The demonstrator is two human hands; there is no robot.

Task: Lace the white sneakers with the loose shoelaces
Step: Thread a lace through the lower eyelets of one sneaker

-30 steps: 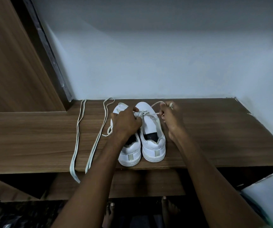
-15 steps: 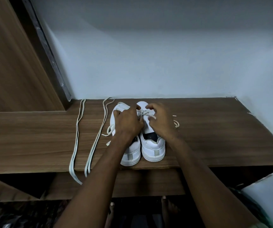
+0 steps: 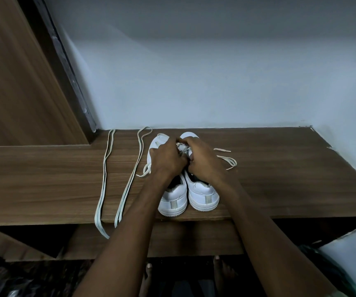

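Note:
Two white sneakers stand side by side on a wooden shelf point(image 3: 280, 179), heels toward me: the left sneaker point(image 3: 172, 200) and the right sneaker point(image 3: 203, 195). My left hand point(image 3: 167, 158) and my right hand point(image 3: 203, 160) meet over the right sneaker's eyelets, both pinching its white lace point(image 3: 183, 150). One free end of that lace point(image 3: 228, 161) curls on the shelf to the right. Another lace end point(image 3: 146, 170) trails left of the left sneaker. My hands hide the eyelets.
Two loose long laces lie on the shelf to the left, one point(image 3: 105, 179) and the other point(image 3: 133, 174), both hanging over the front edge. A wooden panel point(image 3: 22, 82) rises at left, and a pale wall point(image 3: 194, 82) stands behind.
My right hand came in from the right side of the sneaker to meet the left hand over the eyelets. The lace end it had pulled taut now lies slack on the shelf.

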